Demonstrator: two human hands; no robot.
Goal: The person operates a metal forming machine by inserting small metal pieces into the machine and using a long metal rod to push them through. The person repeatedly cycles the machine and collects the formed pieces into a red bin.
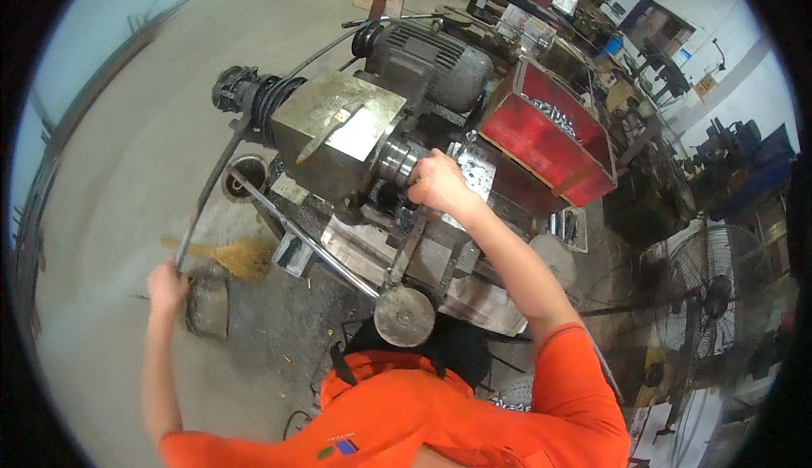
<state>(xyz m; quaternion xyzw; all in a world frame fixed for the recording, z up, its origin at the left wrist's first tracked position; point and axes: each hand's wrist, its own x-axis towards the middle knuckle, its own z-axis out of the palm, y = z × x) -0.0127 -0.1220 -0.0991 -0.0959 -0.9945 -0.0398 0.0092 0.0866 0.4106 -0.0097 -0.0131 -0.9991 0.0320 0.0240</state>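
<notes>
A small lathe-like machine with a grey box-shaped headstock stands before me. My left hand is closed round the lower end of a long dark lever, which runs up to the ribbed black end of the spindle. At the machine's other end my right hand is at the front of a shiny round chuck, its fingers curled in. What those fingers hold is hidden. Lying on top of the headstock is a flat metal bar. A bright rod slants down toward a round metal disc close to my body.
Beyond my right hand a red bin holds many small metal parts. A dark ribbed motor sits behind the headstock. On the floor at left lie a straw broom and a scoop. A caged fan stands at right.
</notes>
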